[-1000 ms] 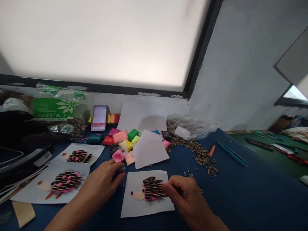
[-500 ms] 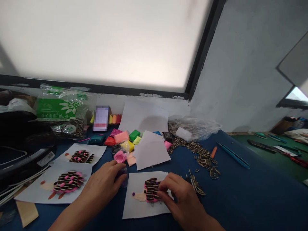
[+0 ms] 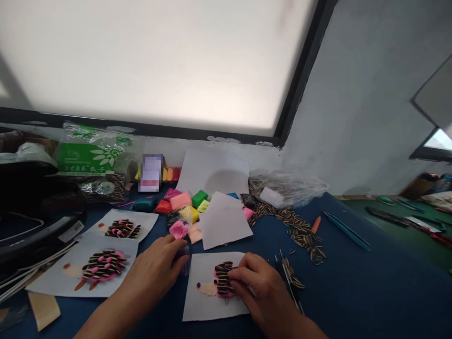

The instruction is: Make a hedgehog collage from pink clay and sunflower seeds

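My left hand point(image 3: 160, 263) is curled around a clear, purplish plastic packet point(image 3: 184, 264) on the blue table, left of the nearest sheet. On that white sheet point(image 3: 197, 308) lies a clay hedgehog point(image 3: 223, 278) with a pale snout, dark purple nose and eye, and sunflower seeds set in pink clay as spines. My right hand point(image 3: 263, 287) is over the hedgehog's rear, thumb and fingers closed in a pinch at the seeds. Whatever sits between those fingertips is hidden. Slim metal tweezers point(image 3: 288, 281) and loose seeds point(image 3: 296, 278) are beside my right wrist.
Two hedgehog pictures point(image 3: 104, 266) lie at left, near a black device point(image 3: 67, 235). Clay packets point(image 3: 181, 201), a blank sheet point(image 3: 226, 223) and a phone point(image 3: 150, 173) stand or lie further back. Seeds point(image 3: 300, 230), an orange clay piece point(image 3: 316, 224) and blue tweezers point(image 3: 346, 230) are at right.
The view has shifted slightly, moving most things a little rightward. The metal tweezers show more beside my right wrist. Both hands keep nearly the same pose, the right still pinching at the hedgehog.
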{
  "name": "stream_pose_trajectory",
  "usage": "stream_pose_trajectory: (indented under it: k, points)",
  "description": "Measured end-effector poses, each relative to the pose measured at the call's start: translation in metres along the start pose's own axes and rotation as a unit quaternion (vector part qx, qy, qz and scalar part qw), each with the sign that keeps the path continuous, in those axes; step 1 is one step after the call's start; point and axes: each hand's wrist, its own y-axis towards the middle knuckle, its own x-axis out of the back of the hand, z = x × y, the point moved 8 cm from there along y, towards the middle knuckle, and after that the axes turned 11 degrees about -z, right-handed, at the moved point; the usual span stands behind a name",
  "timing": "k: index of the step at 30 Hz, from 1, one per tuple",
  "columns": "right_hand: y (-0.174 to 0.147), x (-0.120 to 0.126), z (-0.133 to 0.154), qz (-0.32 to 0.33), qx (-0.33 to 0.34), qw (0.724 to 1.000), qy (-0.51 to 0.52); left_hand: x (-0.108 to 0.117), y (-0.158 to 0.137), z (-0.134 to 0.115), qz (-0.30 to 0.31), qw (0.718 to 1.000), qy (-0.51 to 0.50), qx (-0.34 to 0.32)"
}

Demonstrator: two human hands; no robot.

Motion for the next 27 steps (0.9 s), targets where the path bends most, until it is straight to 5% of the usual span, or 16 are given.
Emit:
stream_pose_trajectory:
  k: [27]
  points:
    - [0.0016,0.0000,0.0041,0.002,0.012,1.000,-0.008,0.0038,-0.0018,-0.0079,0.017,1.000,0.020,0.000]
